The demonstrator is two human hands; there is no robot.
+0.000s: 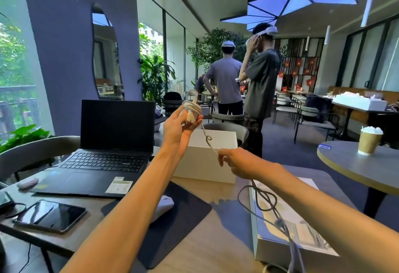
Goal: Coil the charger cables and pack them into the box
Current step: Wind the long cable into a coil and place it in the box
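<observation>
The left hand holds up a white charger block, fingers curled round it, with a pale cable wound on its top, above the far edge of the wooden table. The right hand pinches the loose cable in its fingertips, before a white cardboard box

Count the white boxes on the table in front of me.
2. The upright box stands mid-table, right of the laptop; the flat box lies at the right, under a grey cable. None seem hidden.
</observation>
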